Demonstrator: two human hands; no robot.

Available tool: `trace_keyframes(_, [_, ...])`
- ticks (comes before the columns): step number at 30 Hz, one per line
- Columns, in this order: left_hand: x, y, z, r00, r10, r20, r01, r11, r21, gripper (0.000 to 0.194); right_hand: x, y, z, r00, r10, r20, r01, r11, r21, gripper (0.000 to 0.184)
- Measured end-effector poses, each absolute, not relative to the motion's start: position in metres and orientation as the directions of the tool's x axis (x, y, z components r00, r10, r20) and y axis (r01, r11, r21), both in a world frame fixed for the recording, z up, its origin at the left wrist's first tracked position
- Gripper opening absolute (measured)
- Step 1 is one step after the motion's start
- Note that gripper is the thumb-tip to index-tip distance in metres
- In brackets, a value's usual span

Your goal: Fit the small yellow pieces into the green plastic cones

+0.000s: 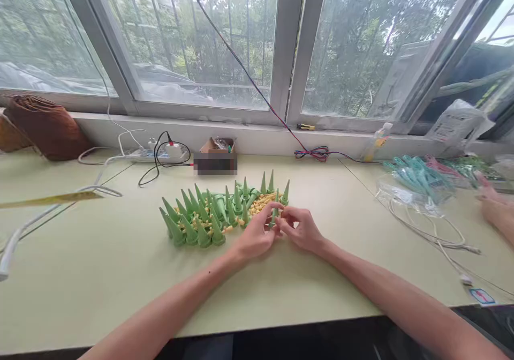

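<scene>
Both my hands meet at the front right of a group of green plastic cones. My left hand (259,230) pinches a green cone (276,210) that stands point up between my fingers. From the other side my right hand (299,227) closes its fingertips on the same cone, low down near its base. My fingers partly cover that base. Several upright green cones (203,233) stand in rows to the left. Small yellow pegs (259,203) lie heaped behind my left hand and scattered among the cones. More green cones (220,203) lie on their sides in the middle.
On the pale table (120,274), a small cardboard box (217,156) and a power strip (160,152) stand by the window. To the right lie teal plastic pieces (415,175) and white cables (431,231). Another person's hand (496,204) is at the right edge.
</scene>
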State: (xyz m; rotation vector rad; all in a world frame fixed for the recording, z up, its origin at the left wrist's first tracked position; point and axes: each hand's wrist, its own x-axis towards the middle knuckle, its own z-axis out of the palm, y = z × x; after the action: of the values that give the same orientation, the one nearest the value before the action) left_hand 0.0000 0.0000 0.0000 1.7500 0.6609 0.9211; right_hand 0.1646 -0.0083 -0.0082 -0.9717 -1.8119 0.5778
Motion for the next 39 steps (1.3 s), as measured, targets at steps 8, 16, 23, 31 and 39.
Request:
trace_keyframes(8, [-0.0021,-0.0009,0.0003,0.578,0.774,0.259,-0.043,-0.287,0.957,0.023,0.162,-0.0078,-0.0075,-0.208,0.829,0.519,0.361,0.558,-0.747,0.027])
trace_keyframes(16, [-0.0026,-0.0012,-0.0004,0.602,0.761,0.24,-0.07,-0.25,0.966,0.02,0.1612,-0.0085,-0.0053,-0.227,0.836,0.499,0.368,0.548,-0.751,0.026])
trace_keyframes(23, [-0.0039,-0.0002,-0.0026,0.608,0.763,0.218,-0.055,-0.233,0.971,0.02,0.1613,-0.0091,-0.0048,-0.26,0.853,0.453,0.356,0.52,-0.776,0.024])
trace_keyframes(31, [-0.0043,0.0011,-0.0054,0.605,0.771,0.199,-0.047,-0.214,0.976,0.022,0.1605,-0.0084,-0.006,-0.241,0.848,0.472,0.358,0.53,-0.769,0.028])
trace_keyframes(39, [-0.0013,0.0001,-0.0023,0.585,0.785,0.202,-0.104,-0.175,0.979,0.022,0.1606,-0.0082,-0.0066,-0.2,0.838,0.508,0.37,0.545,-0.753,0.031])
